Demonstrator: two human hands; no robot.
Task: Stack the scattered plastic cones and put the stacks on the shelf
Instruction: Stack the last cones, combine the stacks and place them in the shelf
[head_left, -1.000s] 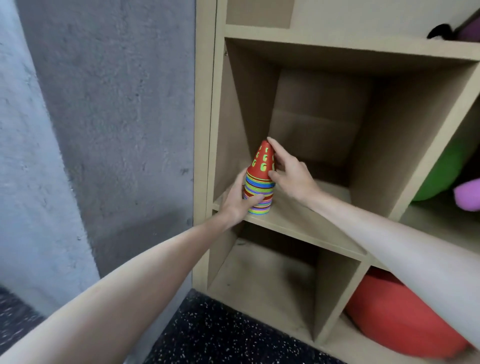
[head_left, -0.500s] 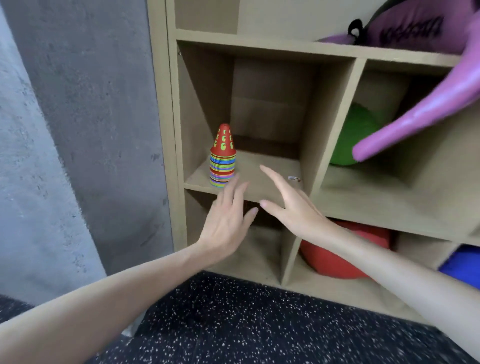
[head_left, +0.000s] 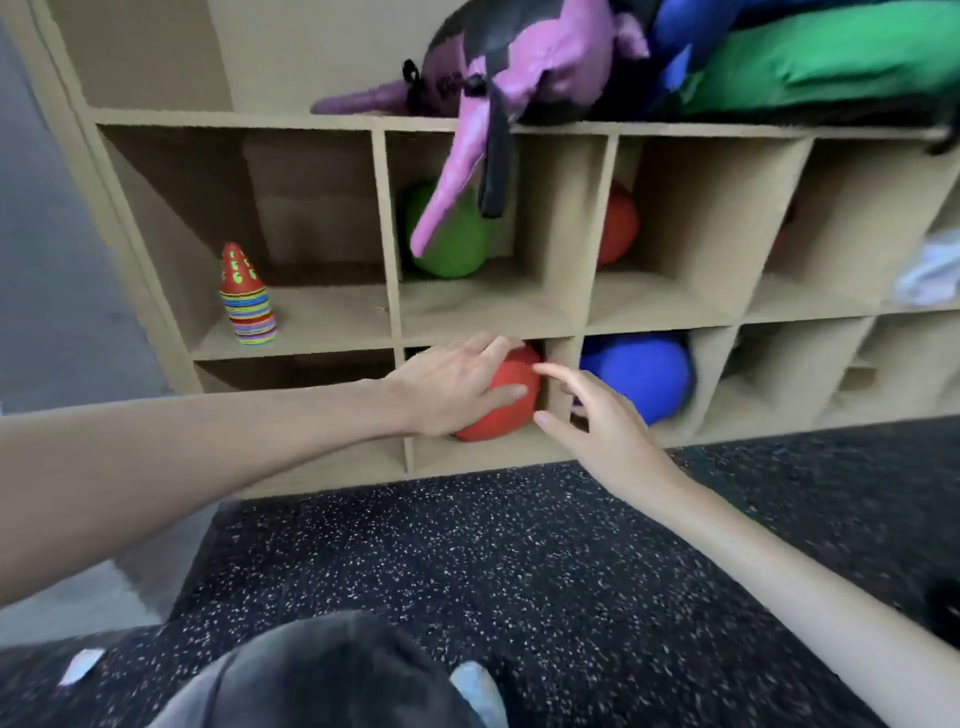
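Note:
A stack of plastic cones (head_left: 247, 299), many-coloured rims with a red cone with green marks on top, stands upright in the leftmost cubby of the wooden shelf (head_left: 291, 353), near its front left corner. Nothing touches the stack. My left hand (head_left: 457, 384) hovers well to the right of it, fingers straight and spread, in front of the lower row. A little further right, my right hand (head_left: 597, 421) is also spread and empty.
A red ball (head_left: 506, 410) and a blue ball (head_left: 641, 376) fill lower cubbies behind my hands. A green ball (head_left: 452, 244) and another red ball (head_left: 618, 223) sit in the middle row. Purple, blue and green soft bags (head_left: 545, 57) lie on top. Speckled black floor (head_left: 519, 561) lies below.
Both hands let go of the cone stack, drew back and moved right and down. The view has pulled away from the shelf, and the stack stays standing in its cubby.

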